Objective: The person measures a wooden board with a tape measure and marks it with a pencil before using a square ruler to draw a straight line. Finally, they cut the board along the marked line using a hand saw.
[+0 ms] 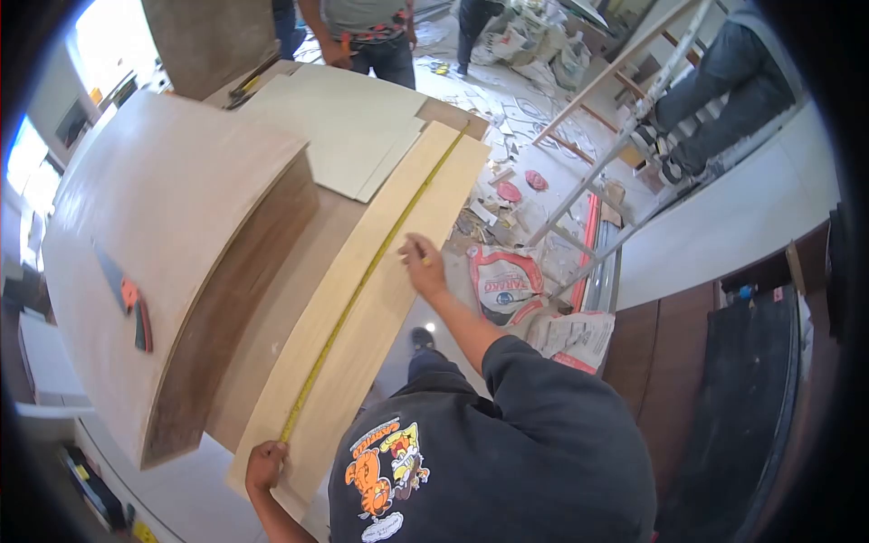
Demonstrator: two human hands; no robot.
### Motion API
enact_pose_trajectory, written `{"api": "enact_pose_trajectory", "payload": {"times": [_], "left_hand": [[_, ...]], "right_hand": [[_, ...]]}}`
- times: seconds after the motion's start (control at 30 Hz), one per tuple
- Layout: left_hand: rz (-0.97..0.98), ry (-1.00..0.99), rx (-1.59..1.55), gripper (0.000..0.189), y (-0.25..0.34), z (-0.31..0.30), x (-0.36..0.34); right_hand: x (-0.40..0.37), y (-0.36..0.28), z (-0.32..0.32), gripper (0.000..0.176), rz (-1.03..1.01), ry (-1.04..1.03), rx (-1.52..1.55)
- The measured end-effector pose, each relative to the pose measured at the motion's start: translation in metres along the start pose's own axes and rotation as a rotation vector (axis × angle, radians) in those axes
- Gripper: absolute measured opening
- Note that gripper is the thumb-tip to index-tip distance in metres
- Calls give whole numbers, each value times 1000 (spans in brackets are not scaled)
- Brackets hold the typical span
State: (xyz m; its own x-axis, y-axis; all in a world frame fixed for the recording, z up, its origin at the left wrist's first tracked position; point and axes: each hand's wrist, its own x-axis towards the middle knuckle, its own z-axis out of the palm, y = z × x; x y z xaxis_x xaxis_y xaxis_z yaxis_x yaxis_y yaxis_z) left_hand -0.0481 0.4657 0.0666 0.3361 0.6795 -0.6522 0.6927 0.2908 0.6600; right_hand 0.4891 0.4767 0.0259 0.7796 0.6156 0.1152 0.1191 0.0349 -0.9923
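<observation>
A long pale plank (398, 271) lies across a worktop, with a yellow tape measure (362, 281) stretched along its length. My left hand (265, 466) presses the tape's near end against the plank close to its lower end. Farther along, my right hand (424, 262) rests at the plank's right edge beside the tape. It pinches a small yellowish thing that looks like a pencil.
A big curved plywood panel (154, 235) with a saw (127, 294) on it stands left of the plank. Pale sheets (344, 118) lie beyond. Another person (362, 27) stands at the far end. Someone's legs are on a ladder (625, 136). Sacks (502, 281) and rubble litter the floor.
</observation>
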Motion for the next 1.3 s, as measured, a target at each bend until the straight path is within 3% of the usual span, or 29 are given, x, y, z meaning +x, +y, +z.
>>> {"api": "enact_pose_trajectory", "payload": {"times": [0.03,0.13,0.2,0.3,0.4,0.5,0.57,0.67,0.8,0.9,0.93,1.0,1.1,1.2,1.3], "left_hand": [[-46,21,-12,29,20,7,-3],[-53,78,163,28,24,21,15],[-16,201,433,27,45,29,13],[-187,210,536,28,70,32,6],[-196,306,649,22,71,32,9],[-225,365,903,18,53,29,28],[-102,477,820,18,80,51,37],[117,539,743,31,168,101,64],[450,538,721,28,246,155,141],[534,504,681,27,316,197,201],[562,489,668,26,339,208,217],[587,460,661,26,378,231,248],[578,445,667,19,427,261,285],[331,383,723,9,448,267,304],[179,364,458,1,458,254,297]], "right_hand": [[22,6,-25,28,84,94,70],[84,23,-98,28,90,208,43],[119,26,-146,29,67,206,-35],[157,40,-212,31,64,195,-98],[190,57,-259,35,134,194,-165],[228,66,-262,37,71,210,-286],[255,69,-255,37,8,209,-341],[287,62,-240,37,39,179,-396],[321,41,-229,39,-5,126,-484],[354,62,-231,41,-150,81,-714],[361,70,-230,40,-102,68,-670],[381,87,-234,39,-11,48,-582],[402,96,-245,36,148,-202,-318],[404,82,-255,35,120,-266,-263],[410,61,-271,35,326,-387,-258]]}}
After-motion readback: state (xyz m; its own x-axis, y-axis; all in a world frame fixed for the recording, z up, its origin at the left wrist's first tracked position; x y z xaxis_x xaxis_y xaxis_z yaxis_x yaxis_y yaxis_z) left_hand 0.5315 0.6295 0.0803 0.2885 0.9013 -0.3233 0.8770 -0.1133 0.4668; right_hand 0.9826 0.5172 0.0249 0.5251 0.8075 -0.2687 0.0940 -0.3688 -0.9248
